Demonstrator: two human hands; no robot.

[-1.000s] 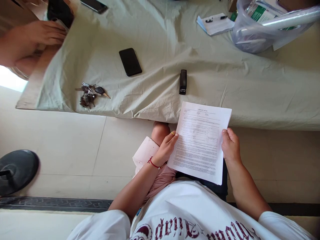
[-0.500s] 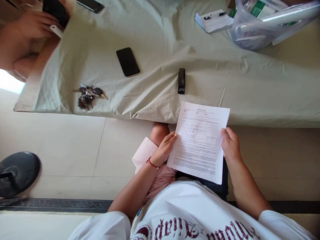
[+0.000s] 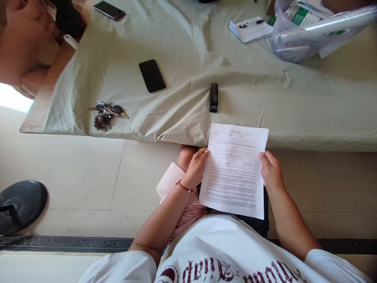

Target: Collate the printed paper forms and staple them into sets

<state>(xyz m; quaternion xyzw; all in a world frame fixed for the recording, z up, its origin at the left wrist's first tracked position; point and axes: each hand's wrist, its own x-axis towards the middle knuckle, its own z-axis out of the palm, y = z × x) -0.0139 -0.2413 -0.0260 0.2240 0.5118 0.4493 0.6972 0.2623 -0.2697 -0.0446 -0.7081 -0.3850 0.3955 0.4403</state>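
Pale floor tiles run under a table (image 3: 309, 118) draped in a creased greenish cloth. Near its front edge, over the person's lap, a printed sheet (image 3: 234, 171) is held by both side edges: the left hand (image 3: 196, 168) pinches the left margin, the right hand (image 3: 271, 171) pinches the right. On the cloth just beyond lie a black stapler (image 3: 213, 97), a dark phone (image 3: 152, 75) and, further left, a bunch of keys (image 3: 105, 114).
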